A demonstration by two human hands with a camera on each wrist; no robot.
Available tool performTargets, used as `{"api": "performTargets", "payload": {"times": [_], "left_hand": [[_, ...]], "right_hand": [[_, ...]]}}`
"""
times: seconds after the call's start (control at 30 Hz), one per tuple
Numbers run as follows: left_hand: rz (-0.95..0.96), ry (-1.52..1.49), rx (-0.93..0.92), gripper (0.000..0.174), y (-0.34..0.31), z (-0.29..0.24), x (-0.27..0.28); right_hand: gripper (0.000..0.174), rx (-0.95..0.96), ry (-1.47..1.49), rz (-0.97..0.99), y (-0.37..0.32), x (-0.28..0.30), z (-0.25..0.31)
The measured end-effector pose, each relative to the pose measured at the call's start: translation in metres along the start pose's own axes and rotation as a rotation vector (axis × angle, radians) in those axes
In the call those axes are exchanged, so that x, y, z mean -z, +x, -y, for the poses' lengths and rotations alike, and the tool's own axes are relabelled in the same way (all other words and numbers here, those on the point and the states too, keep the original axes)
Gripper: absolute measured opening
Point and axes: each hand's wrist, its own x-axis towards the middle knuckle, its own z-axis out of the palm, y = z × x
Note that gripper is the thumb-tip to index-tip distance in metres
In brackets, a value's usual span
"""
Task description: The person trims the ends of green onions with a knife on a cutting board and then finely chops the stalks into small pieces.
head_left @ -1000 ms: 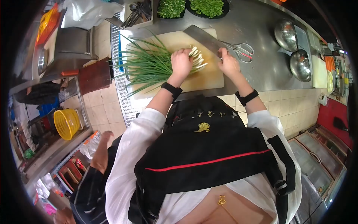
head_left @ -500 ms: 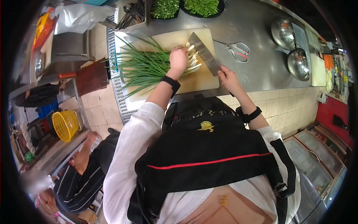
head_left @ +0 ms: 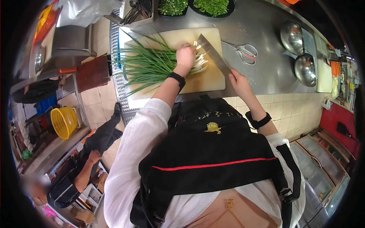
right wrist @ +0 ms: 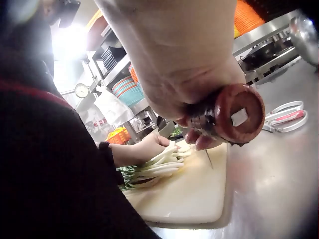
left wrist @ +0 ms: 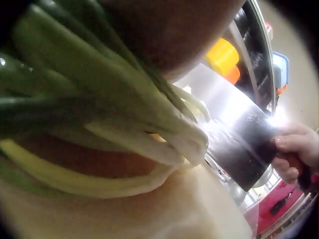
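A bunch of scallions lies across the cutting board, green leaves fanned leftward past its edge and white ends to the right. My left hand grips the bunch close to those white ends. Up close in the left wrist view, pale stalks bunch in front of the cleaver blade. My right hand holds the cleaver by its handle, its blade slanting over the board just right of the white ends. The round handle butt pokes out of my right fist in the right wrist view.
Kitchen scissors lie right of the board on the steel counter. Two dark dishes of chopped greens stand behind. Shiny metal bowls are at the right, a utensil bin at back left. Another person is at lower left.
The cleaver has come from the board's far right edge in beside the white scallion ends, its blade turned steeper. My left hand stays on the bunch. The person at lower left has shifted position.
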Motion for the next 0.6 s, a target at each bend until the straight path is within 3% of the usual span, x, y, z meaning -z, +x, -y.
{"api": "performTargets", "payload": {"times": [0.27, 0.43, 0.6], "left_hand": [[0.021, 0.005, -0.001, 0.017, 0.001, 0.001, -0.001], [0.006, -0.032, 0.006, 0.017, 0.0, 0.001, -0.001], [-0.001, -0.042, 0.002, 0.016, 0.001, 0.002, 0.0]], "right_hand": [[0.025, 0.038, -0.118, -0.016, -0.001, 0.003, 0.007], [0.023, -0.057, -0.376, 0.139, 0.003, -0.004, 0.008], [0.024, -0.033, -0.329, 0.156, 0.012, -0.006, -0.009]]}}
